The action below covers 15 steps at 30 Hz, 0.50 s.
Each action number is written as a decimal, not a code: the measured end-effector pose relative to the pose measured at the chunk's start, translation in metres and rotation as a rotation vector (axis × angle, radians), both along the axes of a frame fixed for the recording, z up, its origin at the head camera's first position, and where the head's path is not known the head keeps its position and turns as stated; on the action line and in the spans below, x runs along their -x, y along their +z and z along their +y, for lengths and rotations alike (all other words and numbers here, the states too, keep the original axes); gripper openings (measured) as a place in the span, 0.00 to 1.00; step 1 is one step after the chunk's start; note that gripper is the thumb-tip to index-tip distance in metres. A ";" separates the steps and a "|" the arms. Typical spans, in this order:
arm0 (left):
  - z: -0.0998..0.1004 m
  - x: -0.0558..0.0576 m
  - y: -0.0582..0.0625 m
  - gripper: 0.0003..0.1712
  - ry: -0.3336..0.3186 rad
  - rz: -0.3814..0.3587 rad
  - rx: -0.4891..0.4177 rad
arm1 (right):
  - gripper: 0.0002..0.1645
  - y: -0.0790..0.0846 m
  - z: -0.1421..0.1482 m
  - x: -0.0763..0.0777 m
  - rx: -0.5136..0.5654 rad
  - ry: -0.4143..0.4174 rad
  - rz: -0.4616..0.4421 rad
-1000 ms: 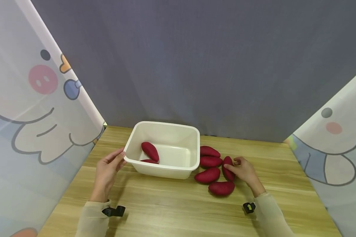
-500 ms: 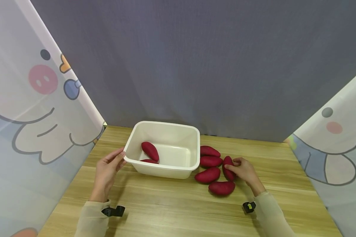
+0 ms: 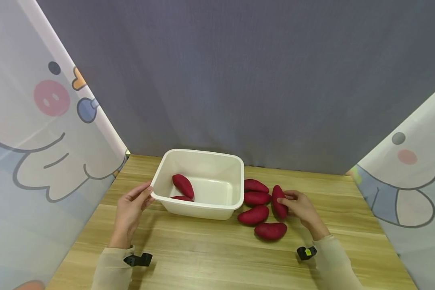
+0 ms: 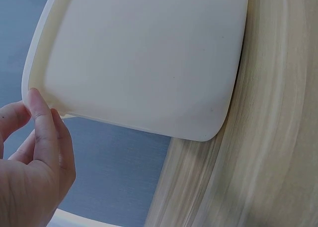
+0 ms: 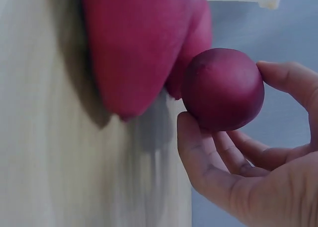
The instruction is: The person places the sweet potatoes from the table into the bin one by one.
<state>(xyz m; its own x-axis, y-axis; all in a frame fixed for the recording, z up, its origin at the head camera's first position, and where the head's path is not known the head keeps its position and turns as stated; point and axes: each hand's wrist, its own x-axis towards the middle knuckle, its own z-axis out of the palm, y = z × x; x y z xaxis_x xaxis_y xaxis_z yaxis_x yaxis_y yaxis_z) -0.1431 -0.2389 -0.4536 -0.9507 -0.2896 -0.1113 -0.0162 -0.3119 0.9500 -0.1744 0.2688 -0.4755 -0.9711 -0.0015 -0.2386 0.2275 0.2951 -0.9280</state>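
Note:
My left hand (image 3: 129,211) pinches the near-left rim corner of a white plastic bin (image 3: 199,207); the left wrist view shows the thumb and fingers at that rim (image 4: 26,83). Two dark red sweet potatoes (image 3: 183,185) lie inside the bin toward its left end, one partly hidden by the front wall. To the right of the bin, my right hand (image 3: 304,209) holds another sweet potato (image 3: 278,202) between thumb and fingers. In the right wrist view this sweet potato (image 5: 223,90) appears end-on, raised off the table, with the fingers (image 5: 198,157) curled under one side.
Several more sweet potatoes (image 3: 253,215) lie on the wooden table (image 3: 210,253) between the bin and my right hand. A grey curtain (image 3: 239,80) hangs behind the table. Cartoon-print sheets (image 3: 29,141) stand on both sides.
My right hand has lifted its sweet potato slightly and shifted it a little away from the others. The left hand and bin hold their places.

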 end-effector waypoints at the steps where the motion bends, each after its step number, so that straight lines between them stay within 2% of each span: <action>1: 0.000 0.000 0.000 0.17 0.000 -0.001 0.002 | 0.38 0.001 0.000 0.000 0.019 0.002 0.002; 7: 0.001 0.000 0.000 0.17 0.005 0.002 -0.002 | 0.36 0.014 -0.004 0.003 0.137 0.027 0.019; 15: 0.001 0.001 -0.001 0.16 0.004 0.008 -0.011 | 0.36 0.041 -0.013 0.012 0.303 0.077 0.029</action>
<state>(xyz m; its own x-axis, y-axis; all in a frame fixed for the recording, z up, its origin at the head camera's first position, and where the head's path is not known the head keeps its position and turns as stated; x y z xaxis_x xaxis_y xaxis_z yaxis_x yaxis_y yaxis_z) -0.1438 -0.2382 -0.4551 -0.9503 -0.2926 -0.1068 -0.0072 -0.3221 0.9467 -0.1868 0.2555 -0.4345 -0.9717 -0.1426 -0.1883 0.1875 0.0194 -0.9821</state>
